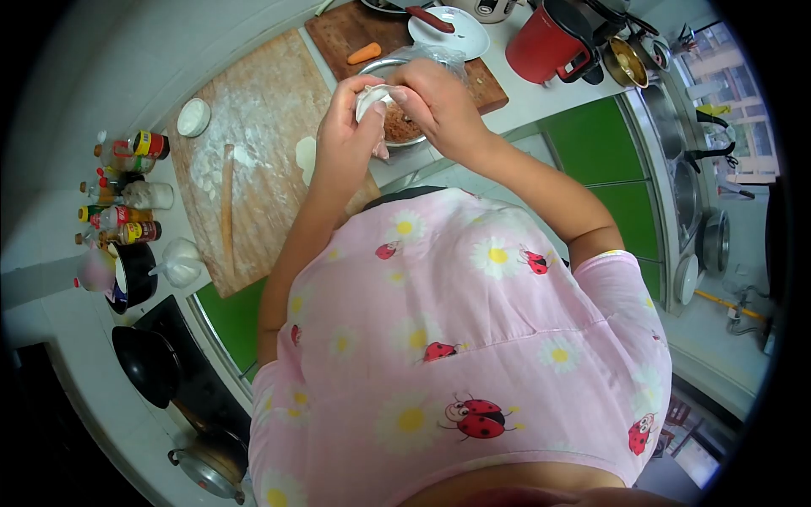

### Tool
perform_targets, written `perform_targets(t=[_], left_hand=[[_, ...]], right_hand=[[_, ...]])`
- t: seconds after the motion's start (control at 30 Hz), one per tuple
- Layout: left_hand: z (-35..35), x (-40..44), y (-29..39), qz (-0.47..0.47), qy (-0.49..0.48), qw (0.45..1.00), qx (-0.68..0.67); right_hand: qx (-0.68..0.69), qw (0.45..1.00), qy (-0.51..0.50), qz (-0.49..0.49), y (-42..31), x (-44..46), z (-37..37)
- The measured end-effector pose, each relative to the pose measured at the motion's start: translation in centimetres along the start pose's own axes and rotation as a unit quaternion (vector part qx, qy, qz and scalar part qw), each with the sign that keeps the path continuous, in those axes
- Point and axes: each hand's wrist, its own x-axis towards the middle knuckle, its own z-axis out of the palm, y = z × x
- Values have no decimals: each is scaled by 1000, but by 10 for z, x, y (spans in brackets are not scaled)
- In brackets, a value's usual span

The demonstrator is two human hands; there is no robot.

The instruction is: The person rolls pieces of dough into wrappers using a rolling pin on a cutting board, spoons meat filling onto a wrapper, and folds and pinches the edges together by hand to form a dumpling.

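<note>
Between the left hand (359, 122) and the right hand (432, 106), the folded piece of thin dough (372, 100) is plain white. Just beneath the hands, crumbly filling (400, 127) is reddish brown. Beyond the left hand, a stubby tapered carrot (364, 53) is bright orange; left of that hand, a tan rectangular wooden board (279, 203) is blotched with white flour (207, 165). Right of the right hand, a cylindrical kettle (541, 42) is red with a black handle (579, 63). Nearer the body than both hands, a pale pink fabric top (498, 342) bears yellow-centred white daisies and black-spotted red ladybirds.

Hands (351, 122) pinching white dough (369, 100) above a bowl (409, 144) of brown filling (400, 125), rolling pin (227, 203) on floured board (274, 84)
</note>
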Motion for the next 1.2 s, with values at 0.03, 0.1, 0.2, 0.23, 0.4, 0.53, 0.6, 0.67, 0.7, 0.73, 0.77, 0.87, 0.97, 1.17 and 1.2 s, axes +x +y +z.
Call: perform_targets(t=[0.03, 0.1, 0.2, 0.23, 0.4, 0.53, 0.6, 0.67, 0.7, 0.73, 0.77, 0.87, 0.97, 1.17, 1.2], left_hand=[[0, 0, 0, 3, 5, 1000, -7], [0, -1, 0, -8, 10, 1000, 27], [-1, -2, -2, 1, 12, 999, 49], [-2, -2, -3, 9, 12, 999, 51], [-5, -4, -2, 29, 21, 998, 57], [-5, -4, -2, 18, 28, 996, 77], [-6, -4, -2, 18, 24, 996, 78], [-7, -4, -2, 20, 18, 996, 85], [-7, -5, -1, 23, 15, 995, 92], [-7, -4, -1, 25, 12, 995, 99], [-7, -4, -1, 28, 15, 995, 90], [-6, -5, 0, 28, 13, 996, 78], [-8, -6, 2, 8, -12, 997, 80], [-5, -3, 4, -59, -24, 998, -27], [-4, -2, 2, -67, -18, 996, -60]], right_hand=[[-1, 1000, 19, 3, -2, 1, 1], [-1, 998, 57, 8, -5, 3, 4], [-35, 997, 19, -60, 4, 6, 2], [-36, 997, 19, -67, 5, 6, 2], [-34, 995, 45, -77, -6, 11, 1], [9, 998, 13, -58, -8, 16, 2], [25, 997, -10, -68, -1, 14, 3], [14, 997, -5, -82, 2, 11, 4], [8, 996, -2, -90, 3, 11, 4], [4, 996, -1, -86, 1, 11, 3], [1, 997, 0, -82, -2, 11, 2], [13, 997, -4, -72, -9, 16, 0], [26, 996, -23, -78, -3, 15, 1], [158, 985, 1, 75, -7, 14, 5], [212, 969, 6, 129, -10, 15, 5]])
